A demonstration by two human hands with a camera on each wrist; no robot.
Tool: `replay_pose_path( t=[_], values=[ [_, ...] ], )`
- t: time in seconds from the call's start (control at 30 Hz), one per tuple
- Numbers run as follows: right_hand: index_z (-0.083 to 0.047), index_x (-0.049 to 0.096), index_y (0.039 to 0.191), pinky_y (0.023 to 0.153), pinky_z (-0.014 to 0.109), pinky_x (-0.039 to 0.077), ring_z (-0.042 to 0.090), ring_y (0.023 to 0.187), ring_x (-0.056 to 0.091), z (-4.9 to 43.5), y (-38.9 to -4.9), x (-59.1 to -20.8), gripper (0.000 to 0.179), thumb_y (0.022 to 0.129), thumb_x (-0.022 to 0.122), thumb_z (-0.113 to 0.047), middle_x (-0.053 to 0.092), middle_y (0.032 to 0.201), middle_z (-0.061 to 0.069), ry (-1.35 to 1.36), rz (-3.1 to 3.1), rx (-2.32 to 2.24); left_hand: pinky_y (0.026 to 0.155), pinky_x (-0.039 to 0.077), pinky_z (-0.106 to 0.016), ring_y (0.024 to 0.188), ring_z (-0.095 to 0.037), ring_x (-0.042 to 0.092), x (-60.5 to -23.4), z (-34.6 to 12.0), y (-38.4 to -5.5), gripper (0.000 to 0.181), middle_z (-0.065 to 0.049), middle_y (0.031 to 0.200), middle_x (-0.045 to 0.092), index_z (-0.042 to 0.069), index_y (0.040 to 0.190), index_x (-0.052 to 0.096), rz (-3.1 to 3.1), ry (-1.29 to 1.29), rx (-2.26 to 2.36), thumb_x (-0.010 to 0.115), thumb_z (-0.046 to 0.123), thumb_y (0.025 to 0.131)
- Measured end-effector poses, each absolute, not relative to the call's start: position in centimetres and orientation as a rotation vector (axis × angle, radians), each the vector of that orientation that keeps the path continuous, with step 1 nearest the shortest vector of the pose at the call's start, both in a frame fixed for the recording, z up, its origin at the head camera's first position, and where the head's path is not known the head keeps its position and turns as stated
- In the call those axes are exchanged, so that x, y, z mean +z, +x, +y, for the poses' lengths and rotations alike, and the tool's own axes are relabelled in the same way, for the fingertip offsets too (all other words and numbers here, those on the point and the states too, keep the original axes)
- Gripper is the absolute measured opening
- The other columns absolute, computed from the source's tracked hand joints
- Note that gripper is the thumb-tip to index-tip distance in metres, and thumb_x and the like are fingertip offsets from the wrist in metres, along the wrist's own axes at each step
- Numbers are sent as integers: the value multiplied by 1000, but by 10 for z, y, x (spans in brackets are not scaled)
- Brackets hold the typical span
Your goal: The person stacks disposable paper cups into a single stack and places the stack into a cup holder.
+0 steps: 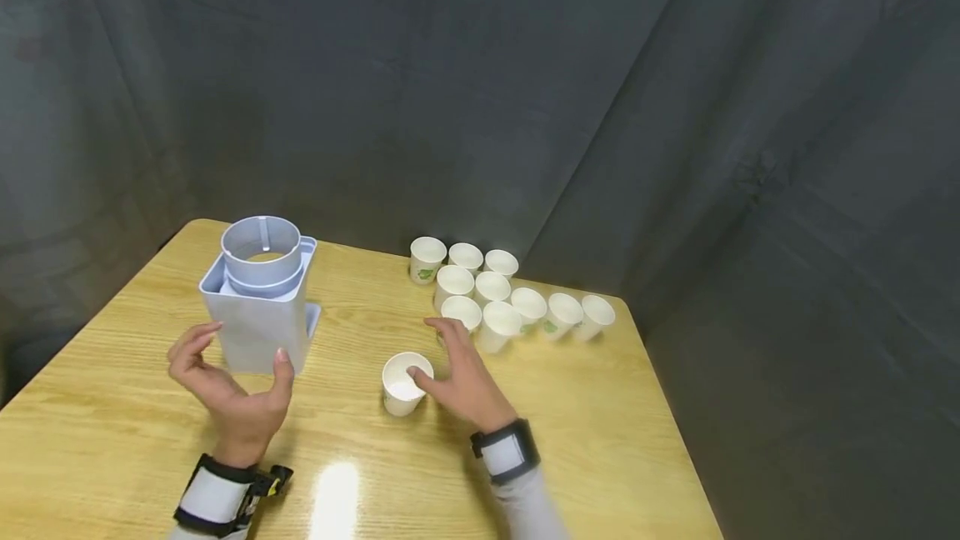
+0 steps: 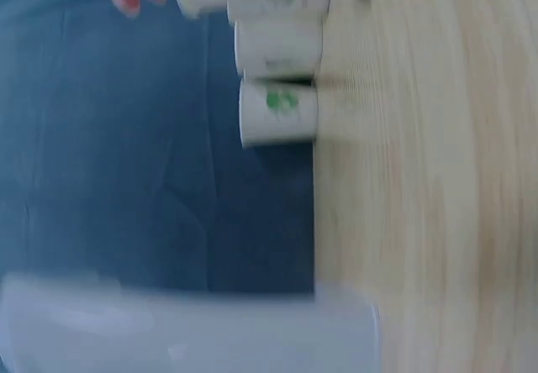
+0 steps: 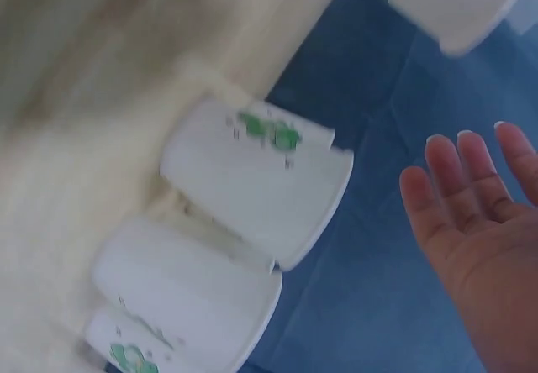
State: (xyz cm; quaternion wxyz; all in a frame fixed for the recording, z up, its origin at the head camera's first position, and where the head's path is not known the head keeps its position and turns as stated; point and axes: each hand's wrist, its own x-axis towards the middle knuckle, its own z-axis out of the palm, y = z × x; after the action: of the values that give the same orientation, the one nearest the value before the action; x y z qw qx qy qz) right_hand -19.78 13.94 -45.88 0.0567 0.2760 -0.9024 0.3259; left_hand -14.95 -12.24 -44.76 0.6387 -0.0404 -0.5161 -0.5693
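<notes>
A single white paper cup stands upright on the table, apart from the others. My right hand is just to its right, fingers extended and thumb overlapping the cup's rim; whether the thumb touches it I cannot tell. The right wrist view shows this hand with straight fingers and nothing in its palm. My left hand is held, thumb and fingers spread apart, in front of a pale square container. On top of that container sits a round, open collar. No contact between left hand and container is plain.
Several more white paper cups stand upright in a cluster toward the back right of the wooden table. Some carry a green print, seen on a cup in the right wrist view. A dark curtain hangs behind the table.
</notes>
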Motion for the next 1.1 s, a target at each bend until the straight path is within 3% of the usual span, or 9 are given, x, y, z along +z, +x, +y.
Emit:
replay_pose_path(
  t=[0.07,0.2,0.33,0.47,0.6,0.73,0.8,0.9,1.1],
  values=[
    [-19,40,150,110,43,44,20,132,48,144,-204,-455,70,92,69,-45,43,146,2,818,-2715,1005,102,34,-30,109,-21,50,-444,-109,-149,51,-20,105,54,-17,102,43,-1148,-295,-1303,71,12,71],
    [-16,43,148,112,45,42,23,136,46,154,-219,-449,67,91,71,-39,44,147,7,789,-2700,972,100,44,-28,105,-21,57,-451,-90,-155,47,-27,97,57,-24,101,45,-1239,-613,-1307,70,9,78],
    [-13,45,147,113,47,40,28,140,42,163,-235,-448,67,90,73,-35,42,149,13,759,-2720,906,104,42,-27,113,-22,55,-467,-80,-162,53,-28,107,56,-23,112,49,-1482,-777,-1404,73,7,75],
    [-9,47,145,113,47,41,30,137,42,169,-249,-452,67,88,75,-32,44,146,15,743,-2736,845,107,38,-27,124,-17,49,-483,-75,-166,67,-21,126,52,-12,132,46,-1755,-838,-1648,75,-5,72],
    [-5,49,143,112,46,42,32,133,44,171,-258,-457,66,88,75,-31,45,143,16,758,-2731,778,111,35,-42,131,-15,43,-496,-73,-176,77,-17,140,46,-1,145,37,-1992,-834,-1828,76,-1,79],
    [-5,51,141,111,44,42,31,132,45,167,-268,-462,60,91,74,-31,47,140,14,769,-2721,736,109,32,-64,134,-31,40,-501,-77,-192,81,-16,146,42,2,148,34,-2174,-901,-1925,80,10,82],
    [-6,53,140,110,43,43,31,132,45,164,-272,-465,58,92,74,-32,48,139,14,766,-2719,715,109,30,-68,135,-41,39,-502,-79,-198,83,-14,148,42,4,149,35,-2255,-945,-1960,83,14,81],
    [-6,52,141,111,43,42,30,132,45,161,-277,-467,60,92,73,-35,48,140,14,746,-2751,675,109,33,-63,135,-47,40,-503,-82,-204,86,-17,148,44,6,148,39,-2350,-996,-2002,87,18,78],
    [-4,51,141,112,44,41,32,132,46,157,-281,-473,61,92,73,-34,48,140,16,747,-2781,597,106,41,-36,129,-31,49,-510,-84,-209,94,-17,142,51,5,149,40,-2444,-1062,-2107,93,14,72]
  ],
)
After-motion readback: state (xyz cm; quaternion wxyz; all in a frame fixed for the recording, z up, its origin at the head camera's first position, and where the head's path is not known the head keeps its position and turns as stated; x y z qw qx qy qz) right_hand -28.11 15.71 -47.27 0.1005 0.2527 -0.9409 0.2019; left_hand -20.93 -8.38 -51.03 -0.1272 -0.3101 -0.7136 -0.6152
